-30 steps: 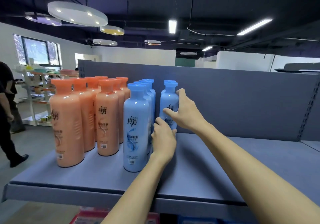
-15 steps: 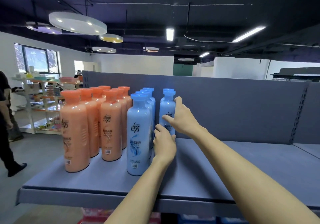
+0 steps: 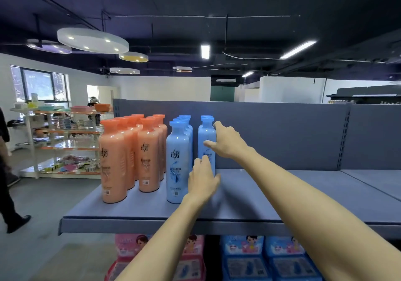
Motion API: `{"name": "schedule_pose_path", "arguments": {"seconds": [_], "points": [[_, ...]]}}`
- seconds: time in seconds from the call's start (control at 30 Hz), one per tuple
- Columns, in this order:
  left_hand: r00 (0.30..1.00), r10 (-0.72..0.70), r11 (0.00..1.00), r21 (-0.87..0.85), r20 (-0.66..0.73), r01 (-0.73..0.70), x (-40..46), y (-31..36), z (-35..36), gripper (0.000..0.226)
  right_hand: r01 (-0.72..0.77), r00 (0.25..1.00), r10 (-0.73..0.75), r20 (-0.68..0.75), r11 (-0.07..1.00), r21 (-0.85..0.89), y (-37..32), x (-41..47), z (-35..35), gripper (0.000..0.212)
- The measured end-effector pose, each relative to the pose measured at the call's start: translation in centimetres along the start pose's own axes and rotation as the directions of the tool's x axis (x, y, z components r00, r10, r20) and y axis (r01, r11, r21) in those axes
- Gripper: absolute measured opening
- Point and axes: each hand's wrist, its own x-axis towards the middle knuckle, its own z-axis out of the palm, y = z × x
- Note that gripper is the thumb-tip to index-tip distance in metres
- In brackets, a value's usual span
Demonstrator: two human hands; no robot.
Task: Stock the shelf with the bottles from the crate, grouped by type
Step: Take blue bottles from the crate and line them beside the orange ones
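Note:
On the grey shelf [image 3: 260, 202] stand two rows of orange bottles [image 3: 114, 161] at the left and a row of blue bottles [image 3: 177, 161] beside them. A second, shorter row of blue bottles [image 3: 206, 135] stands to the right. My right hand [image 3: 227, 143] holds the front bottle of that row near its shoulder, thumb across its front. My left hand [image 3: 202, 181] holds the same bottle low down, fingers curled at its base. The crate is not in view.
The shelf's grey back panel [image 3: 282, 133] rises behind the bottles. Pink packs [image 3: 191, 259] and blue packs [image 3: 260, 259] fill the level below. A person's leg and shoe [image 3: 13, 211] are at the far left, a stocked rack [image 3: 60, 142] behind.
Both hands stay on the front blue bottle of the right row. The view has pulled back and tilted down, so the shelf edge and the packs below now show.

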Motion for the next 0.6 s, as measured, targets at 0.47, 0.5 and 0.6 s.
{"name": "schedule_pose_path", "arguments": {"seconds": [0.47, 0.5, 0.6], "points": [[0.977, 0.139, 0.988, -0.044, -0.163, -0.148, -6.5, -0.8, -1.6, 0.036, 0.119, 0.991, -0.115, 0.063, 0.991, -0.064, 1.4, -8.0, -2.3, 0.049], [0.973, 0.145, 0.986, -0.059, -0.180, -0.158, -6.8, -0.6, -1.7, 0.035, 0.123, 0.991, -0.119, 0.061, 0.991, -0.061, 1.7, -8.7, -2.6, 0.046], [0.964, 0.161, 0.982, -0.068, -0.209, -0.179, -7.8, 0.0, -2.2, 0.035, 0.118, 0.992, -0.115, 0.060, 0.992, -0.050, 2.3, -10.6, -3.3, 0.045]]}}
